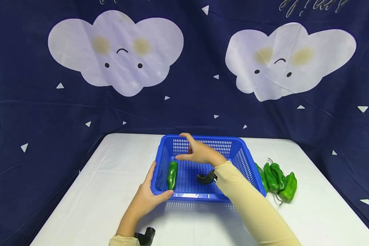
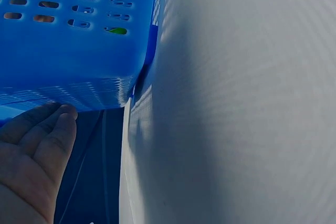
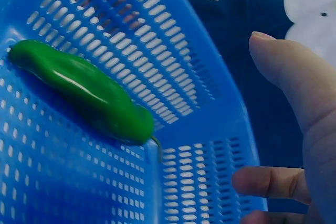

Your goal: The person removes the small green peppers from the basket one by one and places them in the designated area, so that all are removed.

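My left hand (image 1: 144,198) spans the near left corner of a blue perforated plastic basket (image 1: 203,196). Its thumb lies at the front rim, and in the left wrist view its straight fingers (image 2: 52,135) touch the outer side wall. A single long green pepper (image 1: 172,176) lies inside along the left wall, its thin stem showing in the right wrist view. Above the far left part of the basket hovers my right hand (image 1: 200,152), thumb and forefinger spread apart, holding nothing. Part of the basket floor is hidden by the right forearm.
Several green peppers (image 1: 278,181) lie piled on the white tabletop (image 1: 107,191), just right of the basket, one partly hidden by its wall. A dark blue cloth (image 1: 203,112) with clouds hangs behind the table.
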The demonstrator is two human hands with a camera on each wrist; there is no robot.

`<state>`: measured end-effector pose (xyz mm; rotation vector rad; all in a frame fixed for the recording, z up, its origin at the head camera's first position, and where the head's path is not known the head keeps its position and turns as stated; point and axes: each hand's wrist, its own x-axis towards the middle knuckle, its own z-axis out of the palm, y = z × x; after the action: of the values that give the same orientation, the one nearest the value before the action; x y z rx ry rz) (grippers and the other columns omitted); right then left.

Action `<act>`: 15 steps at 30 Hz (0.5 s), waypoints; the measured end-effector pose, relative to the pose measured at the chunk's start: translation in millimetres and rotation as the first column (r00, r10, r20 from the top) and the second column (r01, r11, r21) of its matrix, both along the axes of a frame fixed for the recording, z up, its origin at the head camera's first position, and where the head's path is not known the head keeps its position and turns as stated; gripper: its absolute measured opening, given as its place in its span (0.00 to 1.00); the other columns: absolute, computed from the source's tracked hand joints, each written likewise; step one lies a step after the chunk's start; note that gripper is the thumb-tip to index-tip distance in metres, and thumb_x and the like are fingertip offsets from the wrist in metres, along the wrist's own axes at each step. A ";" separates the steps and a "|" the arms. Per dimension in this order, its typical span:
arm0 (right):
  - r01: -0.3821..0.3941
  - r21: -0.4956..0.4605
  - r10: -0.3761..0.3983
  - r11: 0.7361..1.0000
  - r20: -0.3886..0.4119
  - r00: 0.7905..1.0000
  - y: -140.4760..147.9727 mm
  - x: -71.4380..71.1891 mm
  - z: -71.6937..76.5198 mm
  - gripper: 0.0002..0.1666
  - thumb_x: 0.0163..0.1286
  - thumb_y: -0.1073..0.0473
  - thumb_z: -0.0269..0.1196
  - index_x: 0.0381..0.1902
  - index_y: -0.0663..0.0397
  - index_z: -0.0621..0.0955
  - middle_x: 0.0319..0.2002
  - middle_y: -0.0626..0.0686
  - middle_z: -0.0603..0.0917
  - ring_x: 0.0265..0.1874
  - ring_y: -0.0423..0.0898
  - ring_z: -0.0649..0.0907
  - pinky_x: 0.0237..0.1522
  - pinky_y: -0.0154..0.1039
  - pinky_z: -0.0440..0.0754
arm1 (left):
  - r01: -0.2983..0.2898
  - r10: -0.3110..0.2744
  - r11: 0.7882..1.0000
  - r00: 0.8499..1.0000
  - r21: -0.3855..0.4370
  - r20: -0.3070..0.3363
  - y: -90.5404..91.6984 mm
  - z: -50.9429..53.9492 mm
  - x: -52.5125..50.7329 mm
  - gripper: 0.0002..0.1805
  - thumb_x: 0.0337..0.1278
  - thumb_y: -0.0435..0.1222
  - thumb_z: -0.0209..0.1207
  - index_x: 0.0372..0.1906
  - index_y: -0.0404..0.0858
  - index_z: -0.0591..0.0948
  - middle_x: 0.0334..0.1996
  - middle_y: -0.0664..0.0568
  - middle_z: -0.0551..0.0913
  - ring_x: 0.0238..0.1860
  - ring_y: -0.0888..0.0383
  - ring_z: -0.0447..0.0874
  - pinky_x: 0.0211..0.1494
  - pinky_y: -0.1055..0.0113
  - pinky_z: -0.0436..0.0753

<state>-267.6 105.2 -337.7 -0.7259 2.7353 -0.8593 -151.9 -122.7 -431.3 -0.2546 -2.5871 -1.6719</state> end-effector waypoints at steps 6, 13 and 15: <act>-0.040 0.015 0.039 0.999 0.046 0.998 -16.0 0.6 -9.8 0.56 0.62 0.34 0.68 0.78 0.34 0.50 0.36 0.55 0.82 0.29 0.47 0.81 0.35 0.40 0.81 | 0.001 -0.001 1.000 1.000 -0.010 -0.009 -1.0 -0.8 0.1 0.62 0.46 0.51 0.73 0.79 0.62 0.42 0.69 0.39 0.71 0.64 0.40 0.77 0.64 0.38 0.74; -0.068 0.050 0.063 0.996 0.100 0.993 -26.2 0.1 -20.2 0.55 0.61 0.35 0.68 0.78 0.32 0.51 0.37 0.54 0.82 0.32 0.47 0.81 0.39 0.42 0.81 | 0.015 -0.015 1.000 1.000 0.003 -0.012 -1.2 -1.1 0.1 0.62 0.47 0.52 0.73 0.79 0.62 0.41 0.65 0.39 0.76 0.59 0.43 0.82 0.61 0.41 0.78; -0.072 0.060 0.065 0.996 0.109 0.992 -27.8 -0.3 -22.9 0.55 0.61 0.35 0.68 0.77 0.32 0.51 0.37 0.53 0.83 0.33 0.46 0.82 0.40 0.43 0.81 | 0.020 -0.020 1.000 1.000 0.002 -0.016 -1.4 -1.2 0.1 0.62 0.47 0.52 0.73 0.80 0.61 0.41 0.65 0.38 0.76 0.59 0.42 0.82 0.61 0.41 0.78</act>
<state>-267.9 77.4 -360.6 -0.7346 2.6150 -0.7698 -151.8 -124.1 -432.5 -0.2935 -2.5799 -1.6722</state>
